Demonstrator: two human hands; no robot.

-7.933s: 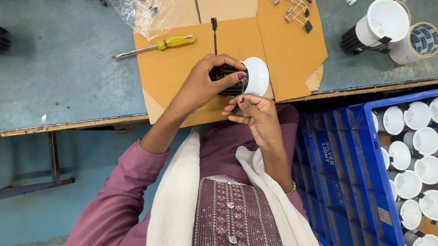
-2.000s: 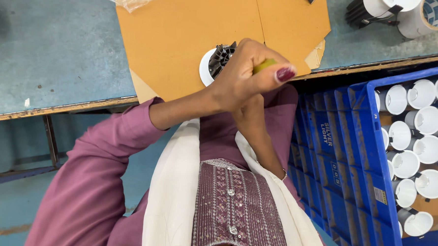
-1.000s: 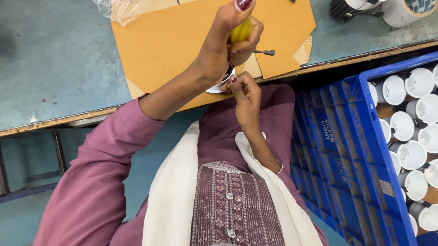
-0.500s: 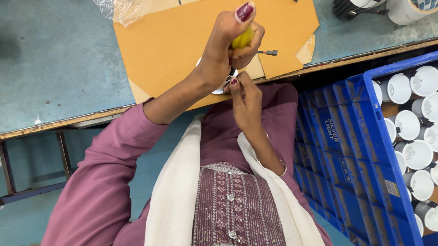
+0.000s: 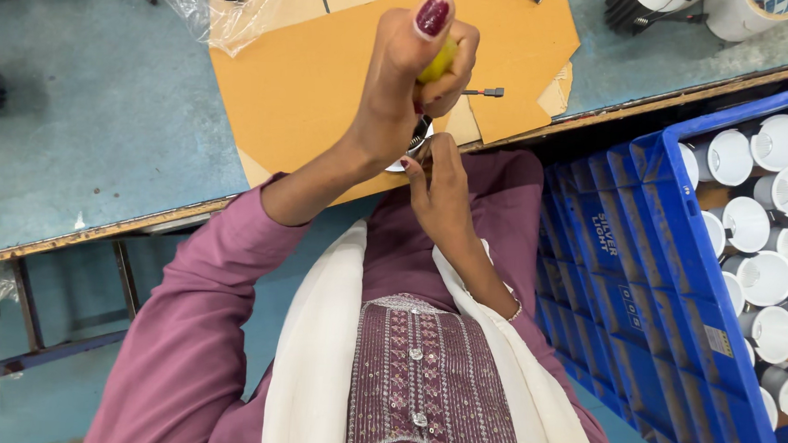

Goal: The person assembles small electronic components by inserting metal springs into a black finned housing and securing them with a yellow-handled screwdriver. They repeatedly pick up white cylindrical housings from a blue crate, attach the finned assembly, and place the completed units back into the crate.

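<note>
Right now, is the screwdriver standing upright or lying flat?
Upright: the left hand grips the screwdriver by its yellow handle, above the white lamp.

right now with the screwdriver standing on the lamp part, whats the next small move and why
Probably keep turning the yellow-handled screwdriver with a steady downward press. The left hand grips its handle upright over the small white-rimmed lamp part at the cardboard sheet's edge, and the right hand braces that part from below, so the tip seems seated.
</note>
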